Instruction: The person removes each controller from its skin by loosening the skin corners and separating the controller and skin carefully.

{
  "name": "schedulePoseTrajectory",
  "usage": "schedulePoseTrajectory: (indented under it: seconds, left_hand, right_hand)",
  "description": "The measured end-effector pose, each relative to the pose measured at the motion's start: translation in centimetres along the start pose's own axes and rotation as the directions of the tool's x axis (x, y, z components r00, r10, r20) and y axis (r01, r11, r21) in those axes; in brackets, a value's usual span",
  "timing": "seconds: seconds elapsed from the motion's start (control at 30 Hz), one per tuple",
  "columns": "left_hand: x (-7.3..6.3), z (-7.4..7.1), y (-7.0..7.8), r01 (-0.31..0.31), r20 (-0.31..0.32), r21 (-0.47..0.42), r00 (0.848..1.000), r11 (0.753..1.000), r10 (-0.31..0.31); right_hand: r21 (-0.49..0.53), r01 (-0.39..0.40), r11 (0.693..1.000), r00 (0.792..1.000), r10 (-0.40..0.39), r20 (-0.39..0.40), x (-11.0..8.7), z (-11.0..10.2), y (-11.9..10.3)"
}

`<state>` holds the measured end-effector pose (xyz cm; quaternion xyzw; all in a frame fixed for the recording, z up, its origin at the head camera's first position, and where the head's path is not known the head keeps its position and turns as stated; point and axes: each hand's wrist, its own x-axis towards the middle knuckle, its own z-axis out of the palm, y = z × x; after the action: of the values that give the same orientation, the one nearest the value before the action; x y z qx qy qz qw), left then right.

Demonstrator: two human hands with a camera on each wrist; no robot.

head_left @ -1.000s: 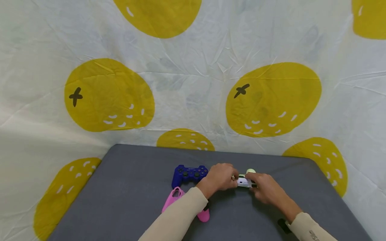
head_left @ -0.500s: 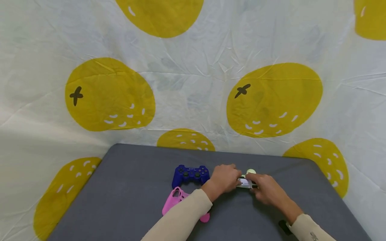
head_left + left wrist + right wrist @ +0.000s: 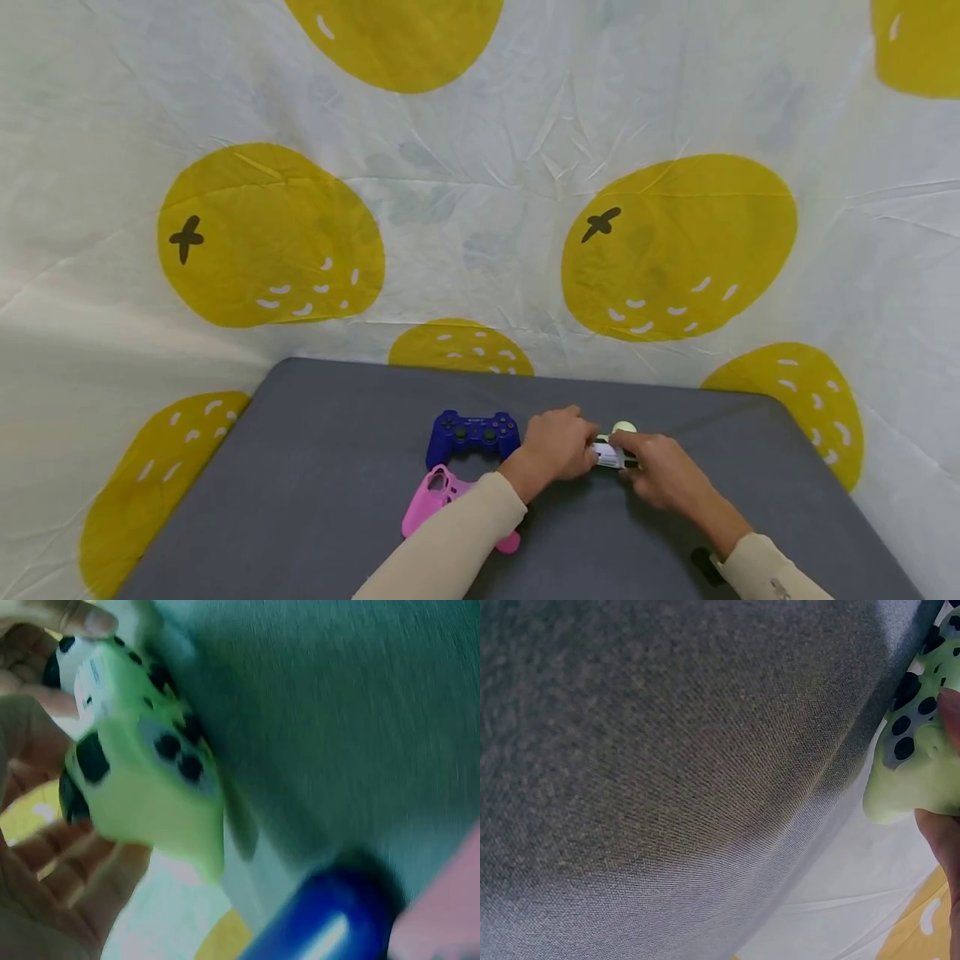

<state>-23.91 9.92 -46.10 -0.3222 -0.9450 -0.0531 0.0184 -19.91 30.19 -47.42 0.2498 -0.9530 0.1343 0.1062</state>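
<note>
Both hands hold a game controller [image 3: 609, 454] in a pale green silicone cover, right of the middle of the table. Its white body shows through an opening in the cover [image 3: 94, 690] in the left wrist view. The left hand [image 3: 558, 447] grips the near handle, fingers under the green cover [image 3: 150, 810]. On the other end the right hand [image 3: 666, 471] pinches with thumb and fingers. The right wrist view shows a green handle [image 3: 915, 780] with dark round openings between thumb and finger. Much of the controller is hidden behind the hands in the head view.
A blue controller [image 3: 474, 433] lies left of the left hand. Nearer, a pink controller-shaped cover [image 3: 431, 502] lies partly under the left sleeve [image 3: 450, 542]. The grey table [image 3: 322, 467] meets a white cloth [image 3: 465, 242] printed with yellow fruit at the back.
The left hand has shifted slightly right and turned over the controller, covering more of its left end. The right hand keeps its place. Blue controller and pink cover stay put.
</note>
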Motion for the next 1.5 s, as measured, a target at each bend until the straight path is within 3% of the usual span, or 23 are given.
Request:
schedulePoseTrajectory:
  seconds: [0.2,0.37,0.47,0.63,0.8,0.97,1.2,1.37,1.5]
  left_hand:
    - [0.2,-0.9,-0.1,-0.067,0.081,0.019,0.995,0.998,0.065]
    - [0.5,-1.3,0.5,-0.082,0.184,0.154,0.981,0.985,0.053]
    - [0.8,-1.6,0.6,-0.092,0.249,0.192,0.968,0.977,0.042]
    - [1.1,-2.1,-0.2,-0.086,0.308,0.105,0.950,0.991,0.049]
    - [1.1,-2.0,-1.7,-0.094,0.281,0.021,0.956,0.995,0.084]
    - [0.9,-1.3,-2.9,-0.107,0.236,0.027,0.967,0.994,0.098]
    - [-0.4,-1.0,-4.4,-0.047,0.201,0.027,0.979,0.999,0.041]
    - [-1.1,-0.8,-4.9,-0.031,0.163,-0.101,0.985,0.994,0.048]
    - [-1.7,-0.8,-4.8,-0.058,0.066,-0.212,0.995,0.976,0.073]
  right_hand:
    - [-0.017,-0.001,1.000,1.000,0.001,-0.017,-0.1,-0.1,0.2]
    - [-0.016,0.008,1.000,1.000,-0.008,-0.001,0.0,-0.1,0.0]
    - [-0.008,0.001,1.000,1.000,0.000,0.008,0.2,-0.1,-0.2]
    - [0.013,-0.016,1.000,0.999,0.016,0.031,0.7,-0.2,-0.2]
    - [0.026,-0.020,0.999,0.998,0.019,0.057,0.9,-0.4,-0.1]
    - [0.020,-0.015,1.000,0.998,0.014,0.059,0.8,-0.6,-0.1]
    - [0.009,-0.039,0.999,0.996,0.038,0.077,1.2,-0.9,-0.5]
    - [0.014,-0.047,0.999,0.993,0.045,0.105,1.3,-1.0,-0.5]
    - [0.022,-0.037,0.999,0.992,0.034,0.120,1.3,-1.2,-0.5]
